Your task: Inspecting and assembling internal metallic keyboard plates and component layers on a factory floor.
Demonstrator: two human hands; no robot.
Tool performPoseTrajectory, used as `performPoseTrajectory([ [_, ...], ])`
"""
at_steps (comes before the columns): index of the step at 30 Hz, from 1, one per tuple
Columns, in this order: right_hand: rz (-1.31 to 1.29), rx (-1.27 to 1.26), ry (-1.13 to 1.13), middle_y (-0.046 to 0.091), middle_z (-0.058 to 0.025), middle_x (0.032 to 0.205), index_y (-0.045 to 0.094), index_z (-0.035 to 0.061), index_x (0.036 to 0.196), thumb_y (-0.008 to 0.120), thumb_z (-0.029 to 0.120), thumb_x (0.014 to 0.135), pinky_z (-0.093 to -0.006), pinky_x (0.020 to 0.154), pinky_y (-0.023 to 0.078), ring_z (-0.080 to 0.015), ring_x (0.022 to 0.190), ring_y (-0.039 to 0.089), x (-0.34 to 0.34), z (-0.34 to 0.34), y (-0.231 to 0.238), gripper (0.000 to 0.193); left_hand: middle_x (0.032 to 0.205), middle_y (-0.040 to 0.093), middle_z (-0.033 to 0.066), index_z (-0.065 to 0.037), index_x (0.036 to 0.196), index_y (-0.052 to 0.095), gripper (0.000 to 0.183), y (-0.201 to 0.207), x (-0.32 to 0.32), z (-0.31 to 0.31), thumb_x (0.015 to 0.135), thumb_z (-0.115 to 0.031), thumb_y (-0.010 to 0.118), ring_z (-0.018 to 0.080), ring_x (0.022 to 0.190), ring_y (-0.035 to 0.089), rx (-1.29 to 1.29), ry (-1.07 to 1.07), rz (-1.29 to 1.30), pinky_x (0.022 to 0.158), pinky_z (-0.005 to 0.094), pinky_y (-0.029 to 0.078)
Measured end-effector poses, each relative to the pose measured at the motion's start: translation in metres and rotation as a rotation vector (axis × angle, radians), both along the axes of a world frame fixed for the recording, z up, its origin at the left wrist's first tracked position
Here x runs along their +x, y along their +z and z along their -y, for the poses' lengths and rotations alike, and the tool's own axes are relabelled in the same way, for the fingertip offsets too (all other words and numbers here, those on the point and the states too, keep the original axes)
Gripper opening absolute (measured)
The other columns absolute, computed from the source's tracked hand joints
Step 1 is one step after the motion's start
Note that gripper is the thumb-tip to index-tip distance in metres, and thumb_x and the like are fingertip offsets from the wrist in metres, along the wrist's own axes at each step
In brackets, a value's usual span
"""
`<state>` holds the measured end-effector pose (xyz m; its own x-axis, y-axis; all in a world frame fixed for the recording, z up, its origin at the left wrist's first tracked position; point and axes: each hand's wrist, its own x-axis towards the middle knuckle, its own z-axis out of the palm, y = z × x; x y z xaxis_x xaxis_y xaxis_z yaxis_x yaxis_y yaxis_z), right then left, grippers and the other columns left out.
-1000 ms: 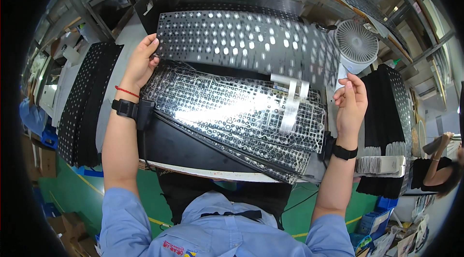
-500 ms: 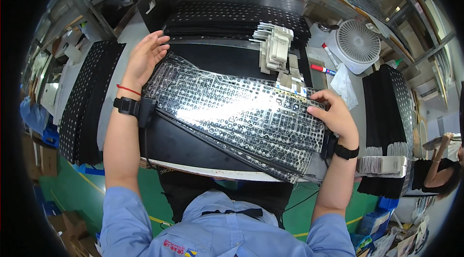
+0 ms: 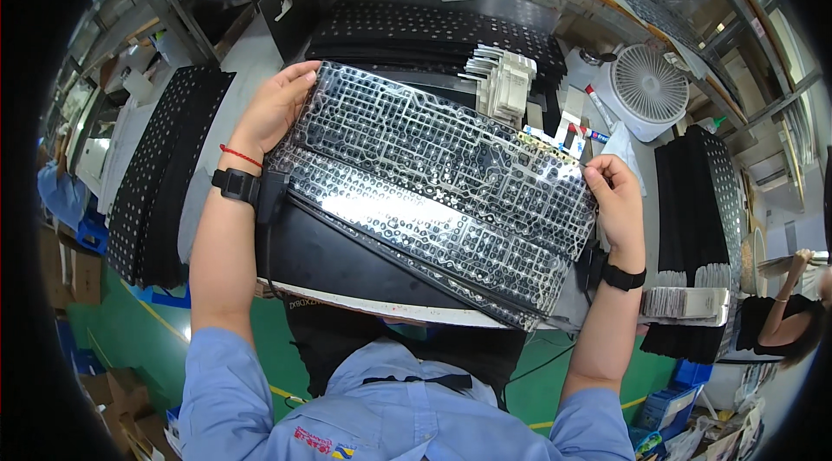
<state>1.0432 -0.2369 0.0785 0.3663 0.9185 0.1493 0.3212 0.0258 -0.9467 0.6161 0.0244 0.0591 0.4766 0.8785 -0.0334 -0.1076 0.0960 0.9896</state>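
A clear keyboard membrane sheet (image 3: 442, 153) with printed traces and rows of dark dots is stretched between my hands, tilted up off the pile. My left hand (image 3: 279, 106) pinches its upper left corner. Its right edge is held by my right hand (image 3: 617, 197), thumb on top. Beneath lies a stack of similar membrane sheets (image 3: 390, 218), fanned at a slant with glare on it. That stack rests on a black work surface (image 3: 347, 257). Just beyond the raised sheet stands a pile of pale, folded flat tails (image 3: 505, 84).
Black dotted strips lie in stacks at the back (image 3: 433, 28), at left (image 3: 165, 175) and at right (image 3: 693, 201). A white fan (image 3: 650, 90) stands back right, near a red marker (image 3: 594, 133). Another person (image 3: 789, 314) is at far right.
My left hand has closed on the sheet's left corner, and my right hand grips its right edge. The top sheet has lifted and separated from the stack toward the back.
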Motion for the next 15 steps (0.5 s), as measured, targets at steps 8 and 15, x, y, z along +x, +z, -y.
performPoseTrajectory([
  [8, -0.005, 0.087, 0.032, 0.059, 0.0040, 0.082, 0.064, 0.0014, 0.092, 0.065, 0.006, 0.090, -0.0200, 0.069, 0.041, -0.0035, 0.075, 0.049, -0.011, 0.001, 0.010, 0.005, 0.129, 0.057, 0.0070, -0.003, 0.134, 0.050, 0.043, 0.028, 0.010, 0.018, 0.093, -0.011, 0.060, 0.0179, 0.117, 0.053, 0.616, 0.143, -0.408, 0.102, 0.0322, 0.041],
  [15, -0.022, 0.093, 0.058, 0.062, 0.0020, 0.084, 0.065, -0.0002, 0.091, 0.067, 0.005, 0.087, -0.0211, 0.072, 0.043, -0.0053, 0.079, 0.053, -0.011, 0.009, 0.012, 0.007, 0.119, 0.062, 0.0160, 0.001, 0.122, 0.059, 0.045, 0.080, 0.128, 0.108, 0.086, -0.022, 0.070, 0.0272, 0.112, 0.059, 1.039, -0.352, -0.526, 0.097, 0.0374, 0.046],
])
